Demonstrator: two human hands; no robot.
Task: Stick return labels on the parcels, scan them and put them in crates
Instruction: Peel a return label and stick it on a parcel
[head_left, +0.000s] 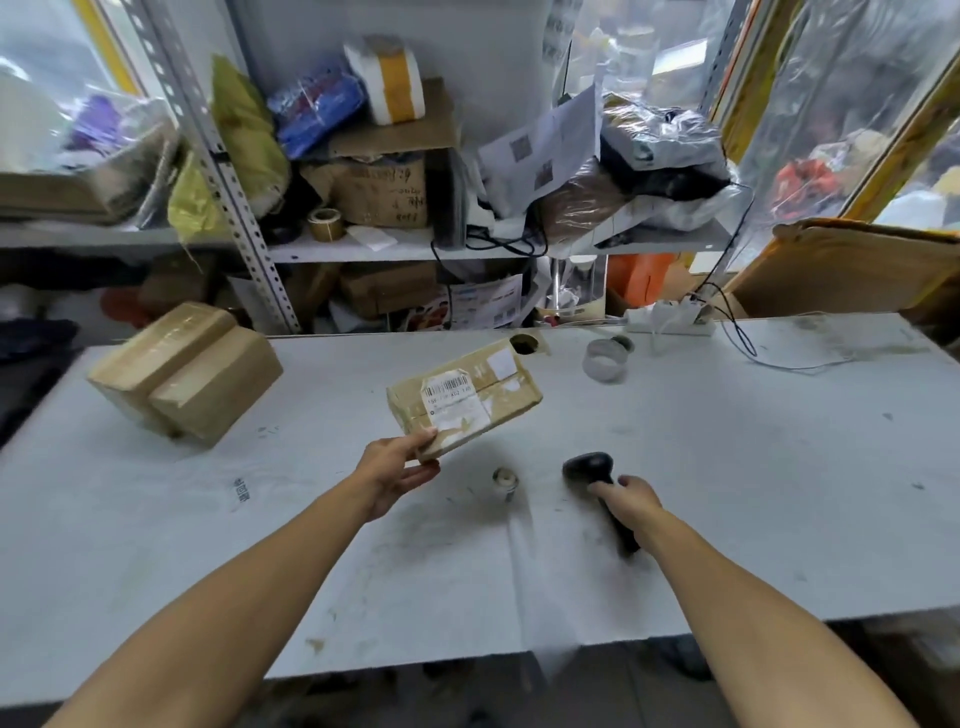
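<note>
The taped cardboard parcel (464, 397) is held above the tabletop (727, 467) by one corner, pinched in the left hand (397, 467), barcode label (454, 402) turned upward, presumably for scanning; the right hand's (628, 499) fingers are wrapped around the black handheld scanner (589, 467).

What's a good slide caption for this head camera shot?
Left hand holds a labelled parcel above the table; right hand grips the scanner.

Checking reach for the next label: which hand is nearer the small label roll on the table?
Roughly even, left slightly nearer. The left hand, gripping the parcel, is left of the label roll; the right hand, gripping the scanner, is to its right.
</note>
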